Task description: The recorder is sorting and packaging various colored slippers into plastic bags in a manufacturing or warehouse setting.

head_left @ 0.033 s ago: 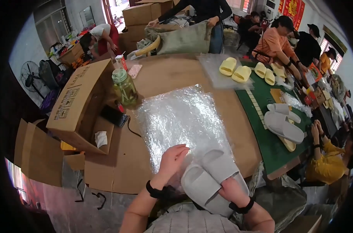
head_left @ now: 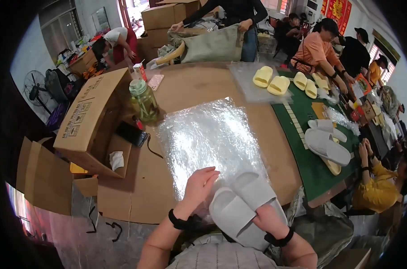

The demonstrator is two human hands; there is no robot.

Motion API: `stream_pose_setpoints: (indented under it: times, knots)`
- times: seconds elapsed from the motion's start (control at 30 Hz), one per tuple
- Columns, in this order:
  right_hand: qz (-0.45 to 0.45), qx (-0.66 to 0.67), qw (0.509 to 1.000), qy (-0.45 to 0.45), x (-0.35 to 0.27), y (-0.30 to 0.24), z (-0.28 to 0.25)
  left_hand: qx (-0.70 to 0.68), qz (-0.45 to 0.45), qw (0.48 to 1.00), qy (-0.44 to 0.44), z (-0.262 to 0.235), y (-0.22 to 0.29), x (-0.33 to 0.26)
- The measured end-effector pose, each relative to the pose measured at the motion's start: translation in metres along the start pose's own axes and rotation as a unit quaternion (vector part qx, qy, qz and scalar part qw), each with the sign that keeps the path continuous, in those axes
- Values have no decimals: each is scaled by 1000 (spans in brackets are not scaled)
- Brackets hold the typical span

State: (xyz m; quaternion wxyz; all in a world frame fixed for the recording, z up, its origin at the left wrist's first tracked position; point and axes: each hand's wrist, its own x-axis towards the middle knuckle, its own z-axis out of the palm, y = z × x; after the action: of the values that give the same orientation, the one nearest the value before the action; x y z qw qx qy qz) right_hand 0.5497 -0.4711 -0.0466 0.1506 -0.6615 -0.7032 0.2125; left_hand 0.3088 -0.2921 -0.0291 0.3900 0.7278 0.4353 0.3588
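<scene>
My left hand (head_left: 198, 186) is over the near part of a stack of clear, shiny plastic bags (head_left: 208, 134). Its fingers are pressed together at a thin bag edge, and the thumb is partly hidden. Just to the right, a pair of light grey slide slippers (head_left: 234, 210) lies side by side over the table's near edge, close to my body. My right hand (head_left: 270, 219) grips the pair, its fingers curled in at the inner side of the straps and partly out of sight. Both wrists wear black bands.
A cardboard box (head_left: 89, 116) on its side holds a dark phone (head_left: 131, 133) with a cable. Behind it stands a green bottle (head_left: 144, 101). Yellow slippers (head_left: 279, 85) and more grey slippers (head_left: 326, 145) lie right, partly on a green mat (head_left: 297, 166). Co-workers surround the table; one holds a sack (head_left: 212, 45).
</scene>
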Motion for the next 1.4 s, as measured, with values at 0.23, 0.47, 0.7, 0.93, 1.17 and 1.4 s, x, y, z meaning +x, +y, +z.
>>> stream_pose_setpoints:
  times: [0.23, 0.47, 0.7, 0.93, 1.17, 1.4]
  knots:
    - [27, -23, 998, 48, 24, -22, -23, 152, 244, 958, -3, 4, 27, -17]
    - [-12, 18, 994, 104, 86, -28, -1, 119, 306, 945, -11, 10, 44, -28]
    - [-128, 105, 968, 190, 150, -40, 22, 101, 305, 947, 23, -15, 63, -21]
    - [10, 14, 988, 155, 238, -68, 22, -15, 196, 980, -6, -31, 53, -36]
    - [1, -33, 991, 127, 248, -49, 30, -38, 130, 991, -8, -38, 12, -31]
    - [-85, 219, 948, 215, 195, -51, -1, 17, 78, 996, 51, -52, 19, -19]
